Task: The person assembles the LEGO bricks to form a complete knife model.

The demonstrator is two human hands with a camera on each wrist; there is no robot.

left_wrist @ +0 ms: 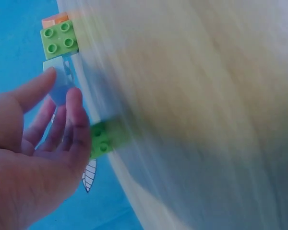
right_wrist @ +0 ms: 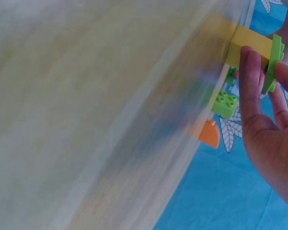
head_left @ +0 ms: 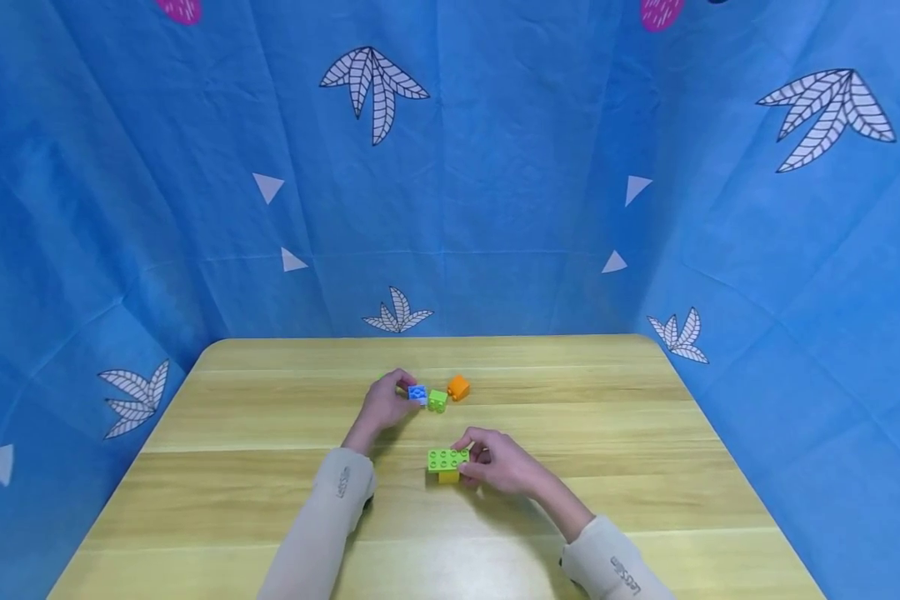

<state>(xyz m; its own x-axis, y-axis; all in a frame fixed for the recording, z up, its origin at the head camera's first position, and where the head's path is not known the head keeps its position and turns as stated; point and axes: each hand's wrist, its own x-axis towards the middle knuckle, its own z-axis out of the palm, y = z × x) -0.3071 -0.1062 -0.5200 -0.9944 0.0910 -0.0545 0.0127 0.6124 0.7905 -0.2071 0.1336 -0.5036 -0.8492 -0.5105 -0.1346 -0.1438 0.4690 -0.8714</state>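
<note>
At the back of the group, my left hand pinches a small blue toy building brick between thumb and fingers. A green four-stud brick sits just right of it, and an orange brick with a rounded side lies beyond that. Nearer to me, my right hand grips the right end of a flat green eight-stud brick. Under this green brick is a yellow block, stacked against its underside; the right fingers reach along the yellow side in the right wrist view.
Another green studded piece shows past the left fingers in the left wrist view. The wooden table has rounded far corners, and a blue patterned cloth hangs behind it and at both sides.
</note>
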